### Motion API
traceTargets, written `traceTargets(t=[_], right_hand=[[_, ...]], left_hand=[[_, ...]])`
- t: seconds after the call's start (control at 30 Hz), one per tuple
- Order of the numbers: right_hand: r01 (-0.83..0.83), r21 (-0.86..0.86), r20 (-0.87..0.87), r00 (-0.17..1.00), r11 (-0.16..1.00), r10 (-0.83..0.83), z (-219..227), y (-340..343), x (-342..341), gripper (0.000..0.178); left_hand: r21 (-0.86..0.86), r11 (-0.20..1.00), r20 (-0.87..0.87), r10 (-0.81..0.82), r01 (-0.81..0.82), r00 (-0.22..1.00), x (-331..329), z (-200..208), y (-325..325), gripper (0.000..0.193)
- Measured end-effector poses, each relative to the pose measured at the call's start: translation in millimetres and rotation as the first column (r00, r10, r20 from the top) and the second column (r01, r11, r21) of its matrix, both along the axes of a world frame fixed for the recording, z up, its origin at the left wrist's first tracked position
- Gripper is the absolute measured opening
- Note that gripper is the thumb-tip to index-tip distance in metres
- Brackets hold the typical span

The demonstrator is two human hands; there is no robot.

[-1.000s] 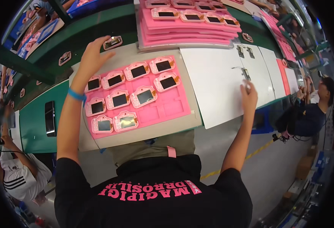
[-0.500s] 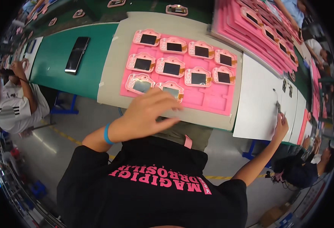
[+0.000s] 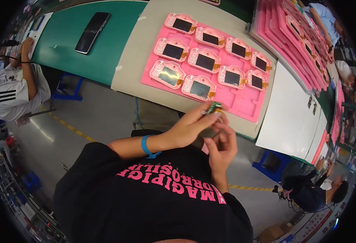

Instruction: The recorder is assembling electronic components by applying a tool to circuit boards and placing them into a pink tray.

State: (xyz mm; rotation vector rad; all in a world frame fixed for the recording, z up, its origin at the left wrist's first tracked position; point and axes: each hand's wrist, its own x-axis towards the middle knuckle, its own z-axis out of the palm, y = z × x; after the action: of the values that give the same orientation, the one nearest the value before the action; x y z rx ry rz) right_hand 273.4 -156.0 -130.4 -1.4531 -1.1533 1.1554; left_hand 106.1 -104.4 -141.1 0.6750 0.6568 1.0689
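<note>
10 pink casings [image 3: 204, 60], each with a screen, lie seated in a pink foam tray [image 3: 245, 107] on a beige board [image 3: 129, 52].

Changed since 0.5 s ago: right hand [image 3: 223, 150] is away from the white sheet [image 3: 285, 121] and in front of the torso; left hand [image 3: 188, 127], then open-fingered, now grips a green circuit board [image 3: 215, 107] between thumb and fingers. Probably the small piece the right hand was reaching at the sheet, now passed across. For the work, this puts handling between the 2 hands instead of at the sheet.

Circuit board location: in the left fingertips, in view over the tray's near edge, just below a casing of the nearest row. Right hand's fingers curl close beneath it, thumb apart; blur there, cannot tell if it holds anything.

Containers: all 10 casings screen-up, orange tabs at their right sides; shaped recesses show at the tray's near right part. Beyond, upper right, stacked foam trays [image 3: 273, 36], more casings on the top layer. White sheet carries 2 small components [image 3: 310, 101] at its far side.
</note>
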Motion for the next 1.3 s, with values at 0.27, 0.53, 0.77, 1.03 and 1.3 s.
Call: traceTargets(t=[0.27,0.53,0.77,1.03,1.3], right_hand=[[-0.06,-0.024,-0.091,0.994,0.998,0.058,5.9,1.8,9.6,0.03],[-0.111,-0.128,-0.346,0.936,0.986,0.06,14.2,24.0,17.7,0.033],[-0.144,-0.239,-0.455,0.89,0.96,0.021,19.2,40.2,21.6,0.029],[-0.182,-0.306,-0.507,0.862,0.934,0.002,27.9,52.5,34.5,0.024],[-0.26,-0.33,-0.571,0.82,0.907,0.028,33.5,60.2,36.1,0.022]], left_hand=[[0.0,0.998,-0.347,-0.06,0.064,0.936,-71.5,46.4,7.7,0.016],[0.256,0.965,-0.604,0.12,0.05,0.788,-68.4,52.6,47.1,0.003],[0.197,0.962,-0.664,-0.009,0.187,0.747,-53.0,63.8,83.0,0.003],[0.171,0.956,-0.718,-0.046,0.24,0.695,-34.4,68.0,99.7,0.002],[0.112,0.955,-0.72,-0.112,0.275,0.685,-31.2,67.2,104.9,0.004]])
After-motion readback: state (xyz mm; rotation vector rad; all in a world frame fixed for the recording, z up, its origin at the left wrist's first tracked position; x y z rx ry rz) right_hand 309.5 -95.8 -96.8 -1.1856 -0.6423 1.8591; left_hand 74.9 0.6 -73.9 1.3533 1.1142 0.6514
